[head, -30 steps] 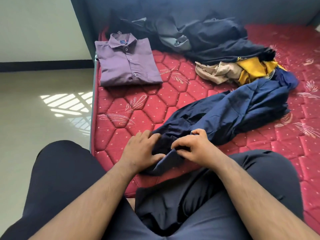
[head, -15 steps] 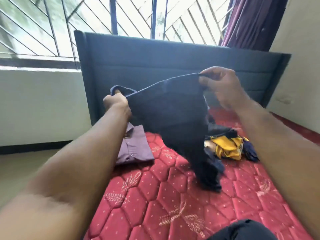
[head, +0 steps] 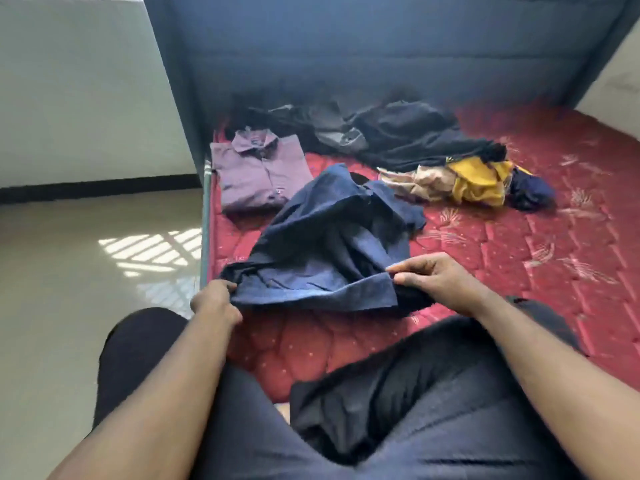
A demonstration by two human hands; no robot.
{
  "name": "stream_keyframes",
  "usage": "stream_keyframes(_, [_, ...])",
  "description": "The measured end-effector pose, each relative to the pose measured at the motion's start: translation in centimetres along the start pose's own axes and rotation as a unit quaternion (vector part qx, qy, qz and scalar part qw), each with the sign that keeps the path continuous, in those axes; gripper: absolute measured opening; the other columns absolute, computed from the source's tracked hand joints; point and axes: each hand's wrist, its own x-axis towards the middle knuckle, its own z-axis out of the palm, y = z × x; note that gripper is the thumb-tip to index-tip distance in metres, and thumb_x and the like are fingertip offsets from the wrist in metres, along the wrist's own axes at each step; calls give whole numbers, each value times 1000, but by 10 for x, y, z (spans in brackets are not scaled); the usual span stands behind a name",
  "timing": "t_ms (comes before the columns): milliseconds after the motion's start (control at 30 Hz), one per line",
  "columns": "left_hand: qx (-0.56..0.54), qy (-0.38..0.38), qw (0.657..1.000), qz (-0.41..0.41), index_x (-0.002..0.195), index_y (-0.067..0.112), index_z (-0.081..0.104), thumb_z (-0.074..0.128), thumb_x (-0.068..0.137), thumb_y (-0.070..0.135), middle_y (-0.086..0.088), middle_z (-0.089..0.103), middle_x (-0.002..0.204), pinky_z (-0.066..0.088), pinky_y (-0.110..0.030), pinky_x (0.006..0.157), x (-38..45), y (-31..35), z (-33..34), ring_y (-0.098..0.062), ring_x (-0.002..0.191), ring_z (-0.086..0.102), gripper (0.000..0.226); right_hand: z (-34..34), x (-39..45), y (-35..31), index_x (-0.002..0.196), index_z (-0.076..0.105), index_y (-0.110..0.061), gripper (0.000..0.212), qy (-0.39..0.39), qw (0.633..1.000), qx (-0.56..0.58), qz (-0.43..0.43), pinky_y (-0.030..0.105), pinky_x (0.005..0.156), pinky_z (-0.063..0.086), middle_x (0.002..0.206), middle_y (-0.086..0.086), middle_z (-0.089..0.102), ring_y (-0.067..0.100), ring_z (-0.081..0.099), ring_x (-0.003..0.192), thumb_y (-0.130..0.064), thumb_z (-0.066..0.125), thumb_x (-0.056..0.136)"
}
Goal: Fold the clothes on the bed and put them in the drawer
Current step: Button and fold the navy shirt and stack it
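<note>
A: Far left of the frame first?
B: Pale floor (head: 69, 271) with a patch of barred sunlight, seen again now; half a second ago, window bars up there instead.

A: And lower left?
B: Left hand (head: 216, 301), fingers curled round the near left corner of the navy shirt (head: 329, 244). Same grip as half a second ago, but lowered from chest height to the mattress edge.

A: Left of centre, higher up?
B: Folded purple shirt (head: 259, 174), flat on the red mattress (head: 519, 258) by the bed's left edge, collar toward the headboard (head: 381, 57). Unmoved since a second ago.

A: Centre?
B: Navy shirt, no longer hanging in the air. Now spread in loose humps on the mattress, far end just beside the purple shirt, near hem stretched between both hands.

A: Behind it?
B: Heap of dark clothes (head: 398, 133) against the headboard, as before.

A: Right of centre?
B: Right hand (head: 436, 282), thumb and fingers pinching the hem's right corner, also brought down from up high.

A: Upper right?
B: Crumpled beige and yellow clothes (head: 460, 181) with a dark blue piece at their right end, apart from the navy shirt. Unchanged.

A: Bottom?
B: Lap in dark trousers (head: 346, 427), back in sight.
</note>
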Motion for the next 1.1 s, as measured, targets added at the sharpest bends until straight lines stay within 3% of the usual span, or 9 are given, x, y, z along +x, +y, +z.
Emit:
stream_keyframes(100, [12, -82, 997, 1, 104, 4, 68, 69, 71, 8, -15, 71, 106, 60, -45, 74, -12, -2, 2, -30, 90, 70, 34, 10, 6, -2, 111, 71, -15, 32, -11, 999, -23, -28, 13, 87, 48, 99, -11, 73, -3, 64, 91, 3, 68, 86])
stream_keyframes(167, [76, -90, 982, 151, 92, 10, 69, 73, 77, 5, -13, 71, 93, 57, -42, 79, -33, 5, 16, -26, 86, 67, 17, 16, 12, -9, 108, 72, -25, 36, -13, 996, -70, -60, 14, 84, 46, 95, -5, 72, 0, 64, 90, 2, 72, 83])
stream_keyframes(267, [330, -91, 835, 431, 87, 16, 73, 79, 74, 12, -2, 68, 85, 49, -27, 77, -69, 2, 33, -16, 80, 62, 15, 35, 17, -15, 111, 71, -22, 37, -31, 987, -115, -111, 12, 80, 42, 89, 0, 69, -2, 61, 84, 2, 73, 82])
stream_keyframes(333, [417, -179, 770, 448, 88, 12, 76, 81, 73, 7, 1, 67, 84, 42, -15, 75, -88, -18, 37, -9, 78, 59, 16, 52, 15, -19, 114, 70, -19, 39, -85, 988, -85, -97, 10, 79, 41, 85, -11, 68, -6, 59, 81, 2, 74, 82])
stream_keyframes(500, [439, -394, 768, 250, 90, 2, 75, 68, 77, -13, -2, 74, 79, 50, -17, 69, -114, -60, 31, 2, 70, 65, 21, 85, 27, -8, 94, 76, -22, 30, -145, 988, 3, -55, 16, 80, 49, 87, -7, 76, 3, 68, 84, 2, 78, 77])
stream_keyframes(667, [383, -397, 822, 143, 90, 9, 71, 80, 67, 5, -23, 73, 88, 51, -36, 77, -100, -47, 22, -23, 79, 65, 25, 95, 44, 23, 93, 77, -29, 28, -51, 994, -54, -81, 17, 84, 44, 90, -10, 63, 5, 61, 89, -6, 79, 77])
stream_keyframes(867, [306, -368, 875, 73, 85, 17, 76, 86, 58, 19, -25, 72, 85, 42, -42, 71, -99, -46, 25, -31, 78, 59, 29, 99, 51, 38, 93, 79, -22, 18, -10, 990, -72, -124, 15, 75, 46, 86, -13, 62, 5, 63, 83, -18, 76, 76])
stream_keyframes(1000, [298, -388, 870, 61, 96, 10, 72, 77, 72, -9, -15, 74, 84, 54, -24, 65, -97, -43, 29, -20, 73, 67, 31, 103, 55, 36, 87, 79, -17, 12, 9, 987, -92, -130, 17, 74, 49, 83, -11, 67, 4, 65, 80, -21, 75, 77])
stream_keyframes(1100, [278, -386, 879, 45, 105, 5, 65, 75, 69, -16, -24, 73, 91, 58, -27, 64, -96, -42, 32, -26, 74, 70, 42, 106, 58, 37, 86, 79, -18, 12, 28, 985, -110, -127, 27, 76, 53, 83, -11, 66, 5, 64, 81, -24, 73, 77])
